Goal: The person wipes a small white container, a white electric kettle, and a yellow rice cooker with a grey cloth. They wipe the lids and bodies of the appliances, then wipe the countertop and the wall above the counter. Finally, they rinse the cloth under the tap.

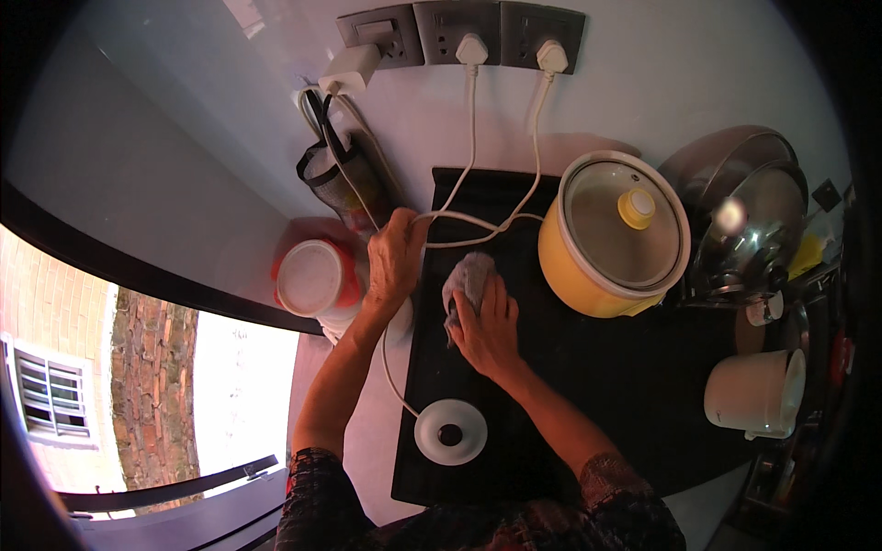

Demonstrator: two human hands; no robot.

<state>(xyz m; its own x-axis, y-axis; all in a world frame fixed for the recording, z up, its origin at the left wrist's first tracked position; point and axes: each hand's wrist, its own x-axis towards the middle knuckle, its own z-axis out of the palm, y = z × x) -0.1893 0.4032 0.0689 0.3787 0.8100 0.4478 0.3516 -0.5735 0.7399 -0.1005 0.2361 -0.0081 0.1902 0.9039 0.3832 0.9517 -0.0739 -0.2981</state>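
Note:
My left hand [397,262] is closed around white power cords [450,217], holding them up over the left edge of a black mat [588,404]. Under my right hand [490,332], a crumpled grey cloth [470,283] is gripped and pressed on the mat. A round white power base [450,450] with a black centre sits nearer to me, its thin cord running up toward my left hand. To the right of the cloth stands a yellow electric pot [581,266], covered by a glass lid with a yellow knob.
Wall sockets [457,33] at the back hold two white plugs and a white adapter. Left of my left hand are a red container with a white lid [310,277] and a dark mesh bag [335,174]. Metal pans [744,207] and a white pot [753,390] stand at the right.

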